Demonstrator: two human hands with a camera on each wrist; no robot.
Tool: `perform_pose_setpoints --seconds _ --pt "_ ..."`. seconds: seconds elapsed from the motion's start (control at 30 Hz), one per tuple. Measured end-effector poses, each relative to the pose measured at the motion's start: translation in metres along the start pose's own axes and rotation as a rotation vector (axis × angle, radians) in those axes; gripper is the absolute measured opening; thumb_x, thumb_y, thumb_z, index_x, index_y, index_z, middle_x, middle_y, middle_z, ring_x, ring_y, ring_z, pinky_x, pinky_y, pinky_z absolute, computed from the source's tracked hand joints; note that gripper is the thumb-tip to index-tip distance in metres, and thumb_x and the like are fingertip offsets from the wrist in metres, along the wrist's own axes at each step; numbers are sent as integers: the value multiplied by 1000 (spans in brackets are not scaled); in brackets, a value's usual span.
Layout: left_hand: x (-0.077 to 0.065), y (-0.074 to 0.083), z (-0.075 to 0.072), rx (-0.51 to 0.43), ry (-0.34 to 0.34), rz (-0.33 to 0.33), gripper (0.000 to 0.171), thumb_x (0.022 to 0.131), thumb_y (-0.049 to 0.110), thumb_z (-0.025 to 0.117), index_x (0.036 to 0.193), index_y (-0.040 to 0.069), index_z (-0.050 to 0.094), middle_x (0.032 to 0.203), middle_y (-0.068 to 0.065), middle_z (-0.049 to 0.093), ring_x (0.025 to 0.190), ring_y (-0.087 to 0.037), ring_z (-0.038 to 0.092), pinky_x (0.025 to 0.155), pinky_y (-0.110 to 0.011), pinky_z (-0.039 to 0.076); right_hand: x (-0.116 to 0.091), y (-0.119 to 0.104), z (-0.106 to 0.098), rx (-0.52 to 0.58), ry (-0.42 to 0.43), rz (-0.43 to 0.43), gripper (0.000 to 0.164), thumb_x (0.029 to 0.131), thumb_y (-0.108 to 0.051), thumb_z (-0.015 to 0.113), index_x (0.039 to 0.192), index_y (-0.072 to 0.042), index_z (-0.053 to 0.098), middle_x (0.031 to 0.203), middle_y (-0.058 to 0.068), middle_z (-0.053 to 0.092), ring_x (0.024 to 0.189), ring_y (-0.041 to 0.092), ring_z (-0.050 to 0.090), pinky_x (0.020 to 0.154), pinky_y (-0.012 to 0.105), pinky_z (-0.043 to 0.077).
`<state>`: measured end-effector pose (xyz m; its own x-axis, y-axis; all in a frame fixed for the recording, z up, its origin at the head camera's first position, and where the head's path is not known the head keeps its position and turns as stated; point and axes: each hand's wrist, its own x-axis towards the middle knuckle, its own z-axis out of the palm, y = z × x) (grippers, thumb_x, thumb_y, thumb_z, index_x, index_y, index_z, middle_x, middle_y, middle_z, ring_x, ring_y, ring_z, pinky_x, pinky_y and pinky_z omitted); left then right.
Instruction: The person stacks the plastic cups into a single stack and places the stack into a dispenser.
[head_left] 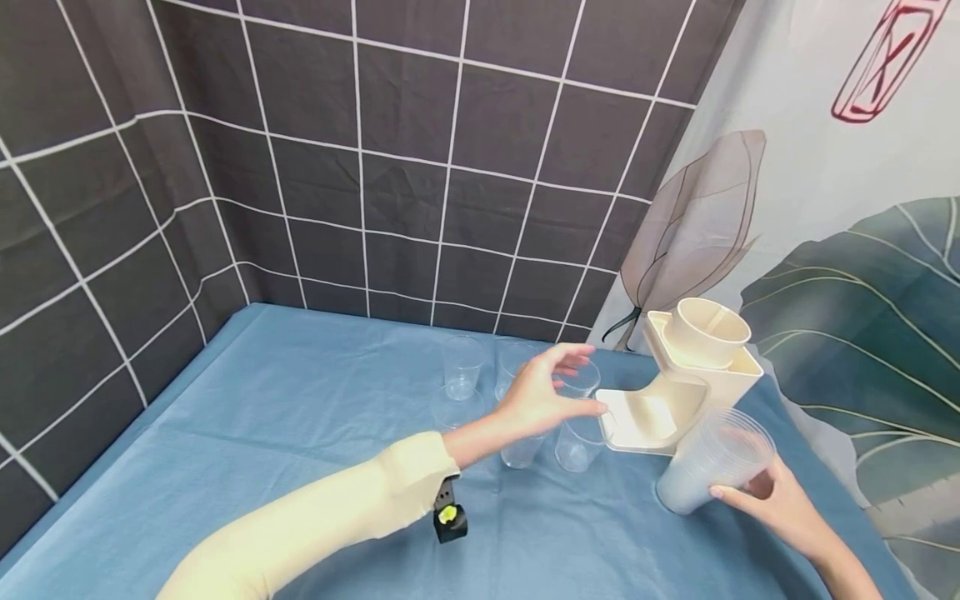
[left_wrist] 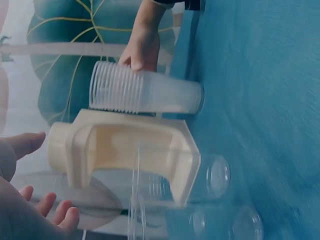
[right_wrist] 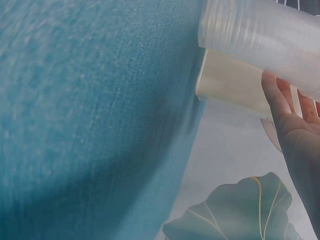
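Note:
My right hand [head_left: 783, 508] grips a stack of clear plastic cups [head_left: 697, 471], thumb on the near side and fingers round the back. The stack stands on the cloth, rims up, right beside a cream cup holder [head_left: 708, 371] with a round top and a hollow front. My left hand [head_left: 536, 396] reaches over several single clear cups [head_left: 577, 446], fingers spread and loosely bent with nothing between them. Its thumb tip overlaps the holder's base in the head view. In the left wrist view, the open palm [left_wrist: 22, 210] faces the holder [left_wrist: 135, 145].
A blue cloth [head_left: 322, 400] covers the table. Behind it hangs a dark curtain with white grid lines [head_left: 405, 192]; a leaf-printed white sheet [head_left: 825, 183] hangs at the right. A black strap with a small box [head_left: 450, 525] hangs at my left wrist.

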<state>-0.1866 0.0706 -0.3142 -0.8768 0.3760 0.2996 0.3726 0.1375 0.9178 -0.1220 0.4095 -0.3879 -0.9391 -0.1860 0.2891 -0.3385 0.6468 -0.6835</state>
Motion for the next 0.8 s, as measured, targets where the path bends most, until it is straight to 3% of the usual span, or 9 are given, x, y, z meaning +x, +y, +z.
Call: perform_pose_setpoints --seconds 0.5,0.8 --pt "-21 -21 -64 15 100 -34 67 71 11 83 131 13 54 125 -8 63 113 -24 61 102 -43 47 1 -1 1 10 -3 16 79 80 8 70 144 -13 29 124 -28 40 105 -20 46 75 7 48" --pt "-38 -30 -97 65 206 -64 66 70 12 84 130 13 55 125 -8 63 118 -25 57 104 -48 44 0 -1 -1 2 -6 22 78 80 8 70 144 -12 29 123 -28 40 104 -19 47 74 8 49"
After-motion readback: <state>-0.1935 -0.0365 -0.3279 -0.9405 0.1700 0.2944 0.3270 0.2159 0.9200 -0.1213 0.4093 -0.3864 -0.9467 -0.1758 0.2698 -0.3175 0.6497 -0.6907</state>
